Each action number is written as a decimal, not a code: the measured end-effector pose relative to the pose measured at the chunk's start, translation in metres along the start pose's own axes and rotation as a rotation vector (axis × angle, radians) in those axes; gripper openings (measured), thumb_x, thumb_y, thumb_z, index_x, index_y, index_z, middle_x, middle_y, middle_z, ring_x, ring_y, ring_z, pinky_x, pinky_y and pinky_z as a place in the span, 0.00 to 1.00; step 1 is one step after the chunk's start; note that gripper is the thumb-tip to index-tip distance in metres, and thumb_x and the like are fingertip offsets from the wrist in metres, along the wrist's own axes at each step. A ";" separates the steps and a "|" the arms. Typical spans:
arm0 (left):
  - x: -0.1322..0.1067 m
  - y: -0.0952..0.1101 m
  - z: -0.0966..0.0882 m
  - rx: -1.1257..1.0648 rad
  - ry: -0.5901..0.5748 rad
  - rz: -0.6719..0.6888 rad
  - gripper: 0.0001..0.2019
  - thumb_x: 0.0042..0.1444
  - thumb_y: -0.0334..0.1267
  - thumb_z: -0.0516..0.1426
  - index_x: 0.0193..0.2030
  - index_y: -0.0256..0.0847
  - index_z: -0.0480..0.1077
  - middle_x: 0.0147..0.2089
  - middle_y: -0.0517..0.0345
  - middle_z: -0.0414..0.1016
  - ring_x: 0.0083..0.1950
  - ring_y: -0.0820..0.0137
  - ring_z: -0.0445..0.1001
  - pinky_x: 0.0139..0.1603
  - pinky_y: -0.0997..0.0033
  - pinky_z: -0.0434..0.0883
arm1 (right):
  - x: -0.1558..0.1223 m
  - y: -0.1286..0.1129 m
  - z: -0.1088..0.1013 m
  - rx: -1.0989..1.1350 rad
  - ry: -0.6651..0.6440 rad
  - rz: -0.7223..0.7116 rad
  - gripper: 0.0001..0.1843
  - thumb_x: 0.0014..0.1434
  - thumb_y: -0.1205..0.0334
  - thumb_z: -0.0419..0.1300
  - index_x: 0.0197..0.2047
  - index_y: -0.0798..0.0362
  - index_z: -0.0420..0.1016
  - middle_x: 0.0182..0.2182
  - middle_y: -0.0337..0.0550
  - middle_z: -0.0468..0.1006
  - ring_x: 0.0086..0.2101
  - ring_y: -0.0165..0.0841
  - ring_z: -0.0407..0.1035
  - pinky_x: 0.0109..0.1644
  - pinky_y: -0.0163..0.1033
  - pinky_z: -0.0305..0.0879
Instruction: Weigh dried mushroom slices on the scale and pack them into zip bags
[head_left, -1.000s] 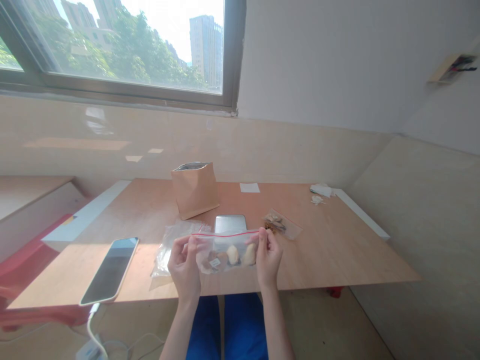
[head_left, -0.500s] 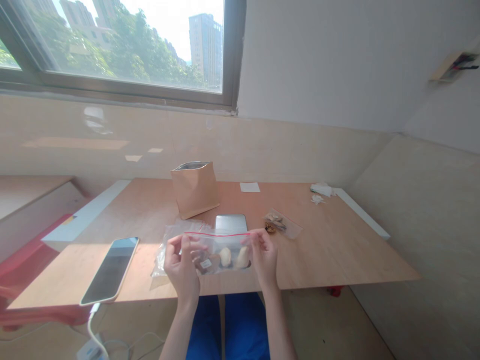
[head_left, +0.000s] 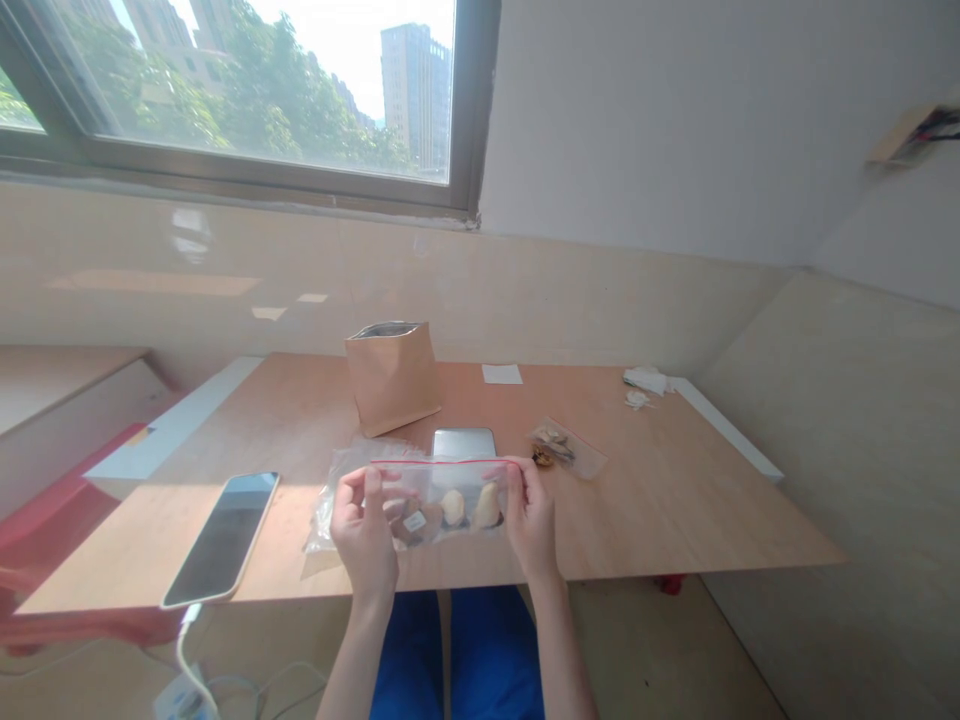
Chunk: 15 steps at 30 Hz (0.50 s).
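Note:
A clear zip bag [head_left: 442, 478] with a red seal strip along its top is stretched between my hands, above the table's front edge. Pale, dried-looking slices [head_left: 487, 507] and a brownish piece with a small white label [head_left: 414, 521] show inside it. My left hand [head_left: 367, 530] pinches the bag's left top corner, and my right hand [head_left: 531, 515] pinches the right one. Behind the bag lies a silver flat-topped device [head_left: 464, 443], partly covered by it. Next to my left hand, crumpled clear plastic bags [head_left: 324, 510] rest on the table.
On the wooden table [head_left: 675, 490] stands an open brown paper pouch [head_left: 394, 380]. A small bag of dried slices [head_left: 566, 449] lies right of centre. A phone [head_left: 221, 540] with a white cable [head_left: 184, 650] is at left. White paper [head_left: 502, 374] and scraps [head_left: 645, 381] lie at the back.
Both hands still hold the zip bag by its top corners. The red strip, bowed slightly before, is now straighter. The view has shifted slightly.

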<state>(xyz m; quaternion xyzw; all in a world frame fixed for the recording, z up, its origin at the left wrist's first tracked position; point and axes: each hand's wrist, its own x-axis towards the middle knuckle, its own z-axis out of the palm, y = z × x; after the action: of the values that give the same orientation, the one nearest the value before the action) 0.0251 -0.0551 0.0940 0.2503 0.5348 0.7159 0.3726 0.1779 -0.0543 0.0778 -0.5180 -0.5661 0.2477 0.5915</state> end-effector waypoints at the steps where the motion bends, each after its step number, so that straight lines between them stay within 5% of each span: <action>1: 0.000 0.000 -0.001 0.006 -0.010 0.001 0.16 0.49 0.51 0.57 0.32 0.40 0.63 0.25 0.63 0.71 0.20 0.73 0.72 0.18 0.76 0.68 | -0.001 0.000 0.000 -0.017 0.009 -0.004 0.14 0.64 0.54 0.47 0.35 0.51 0.69 0.30 0.42 0.78 0.33 0.32 0.72 0.37 0.34 0.65; 15: -0.002 0.004 -0.002 0.034 -0.101 -0.004 0.17 0.51 0.53 0.55 0.34 0.41 0.61 0.23 0.64 0.70 0.21 0.71 0.73 0.12 0.82 0.58 | -0.001 -0.006 0.006 0.189 0.014 0.106 0.15 0.60 0.51 0.53 0.29 0.52 0.69 0.27 0.41 0.76 0.28 0.30 0.70 0.32 0.33 0.65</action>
<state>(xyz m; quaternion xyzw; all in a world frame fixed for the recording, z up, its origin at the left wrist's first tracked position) 0.0236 -0.0588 0.0967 0.2915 0.5279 0.6924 0.3961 0.1703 -0.0557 0.0820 -0.4908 -0.5078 0.3271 0.6279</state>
